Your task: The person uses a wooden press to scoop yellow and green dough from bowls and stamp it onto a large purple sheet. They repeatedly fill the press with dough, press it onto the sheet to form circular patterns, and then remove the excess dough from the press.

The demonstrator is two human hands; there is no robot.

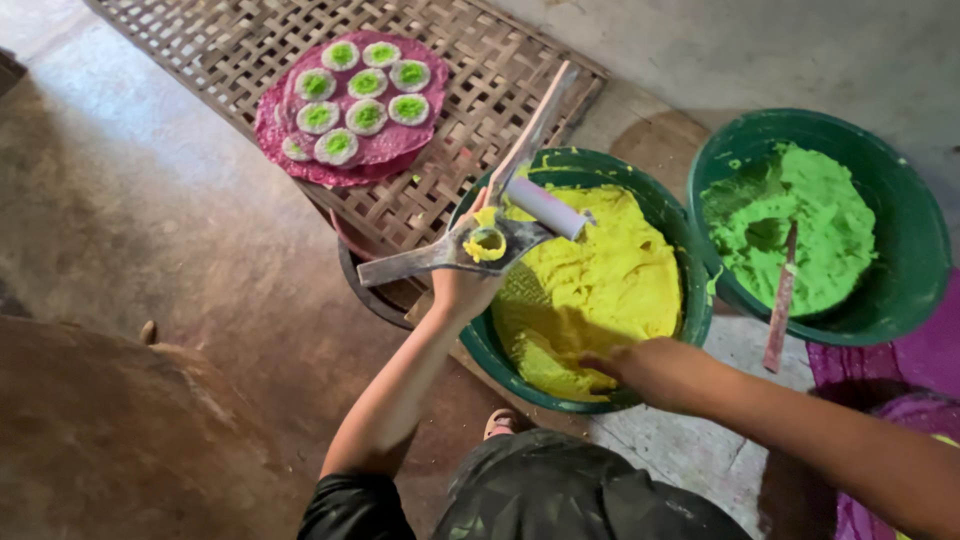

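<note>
Two round green plastic tubs stood side by side on the worn concrete floor (150, 220), the nearer tub (500, 360) heaped with bright yellow dough (600, 285) and the farther tub (925, 250), at the person's right, holding lime-green dough (800, 215) with a thin flat stick (781, 300) stuck upright in it. The left hand (462, 290) was clenched around a flat grey metal mould with crossed arms (470, 240), held over the rim of the yellow tub; a lump of yellow dough sat packed in the mould's round opening (487, 243), and a short pale cylindrical roller (546, 208) lay across the tool just beside it. The right hand (645, 368) reached down into the yellow dough at the tub's near edge, its fingertips sunk in the mass; whether they gripped a pinch of it could not be told. Beyond the tubs lay a woven bamboo lattice mat (480, 90), propped over a dark round basin (375, 290) that showed only partly beneath it. On the mat rested a magenta sheet (300, 165) carrying eight white-rimmed discs with green centres (366, 115), set close together. More magenta sheeting (925, 360) lay at the far right, partly behind the right forearm.
</note>
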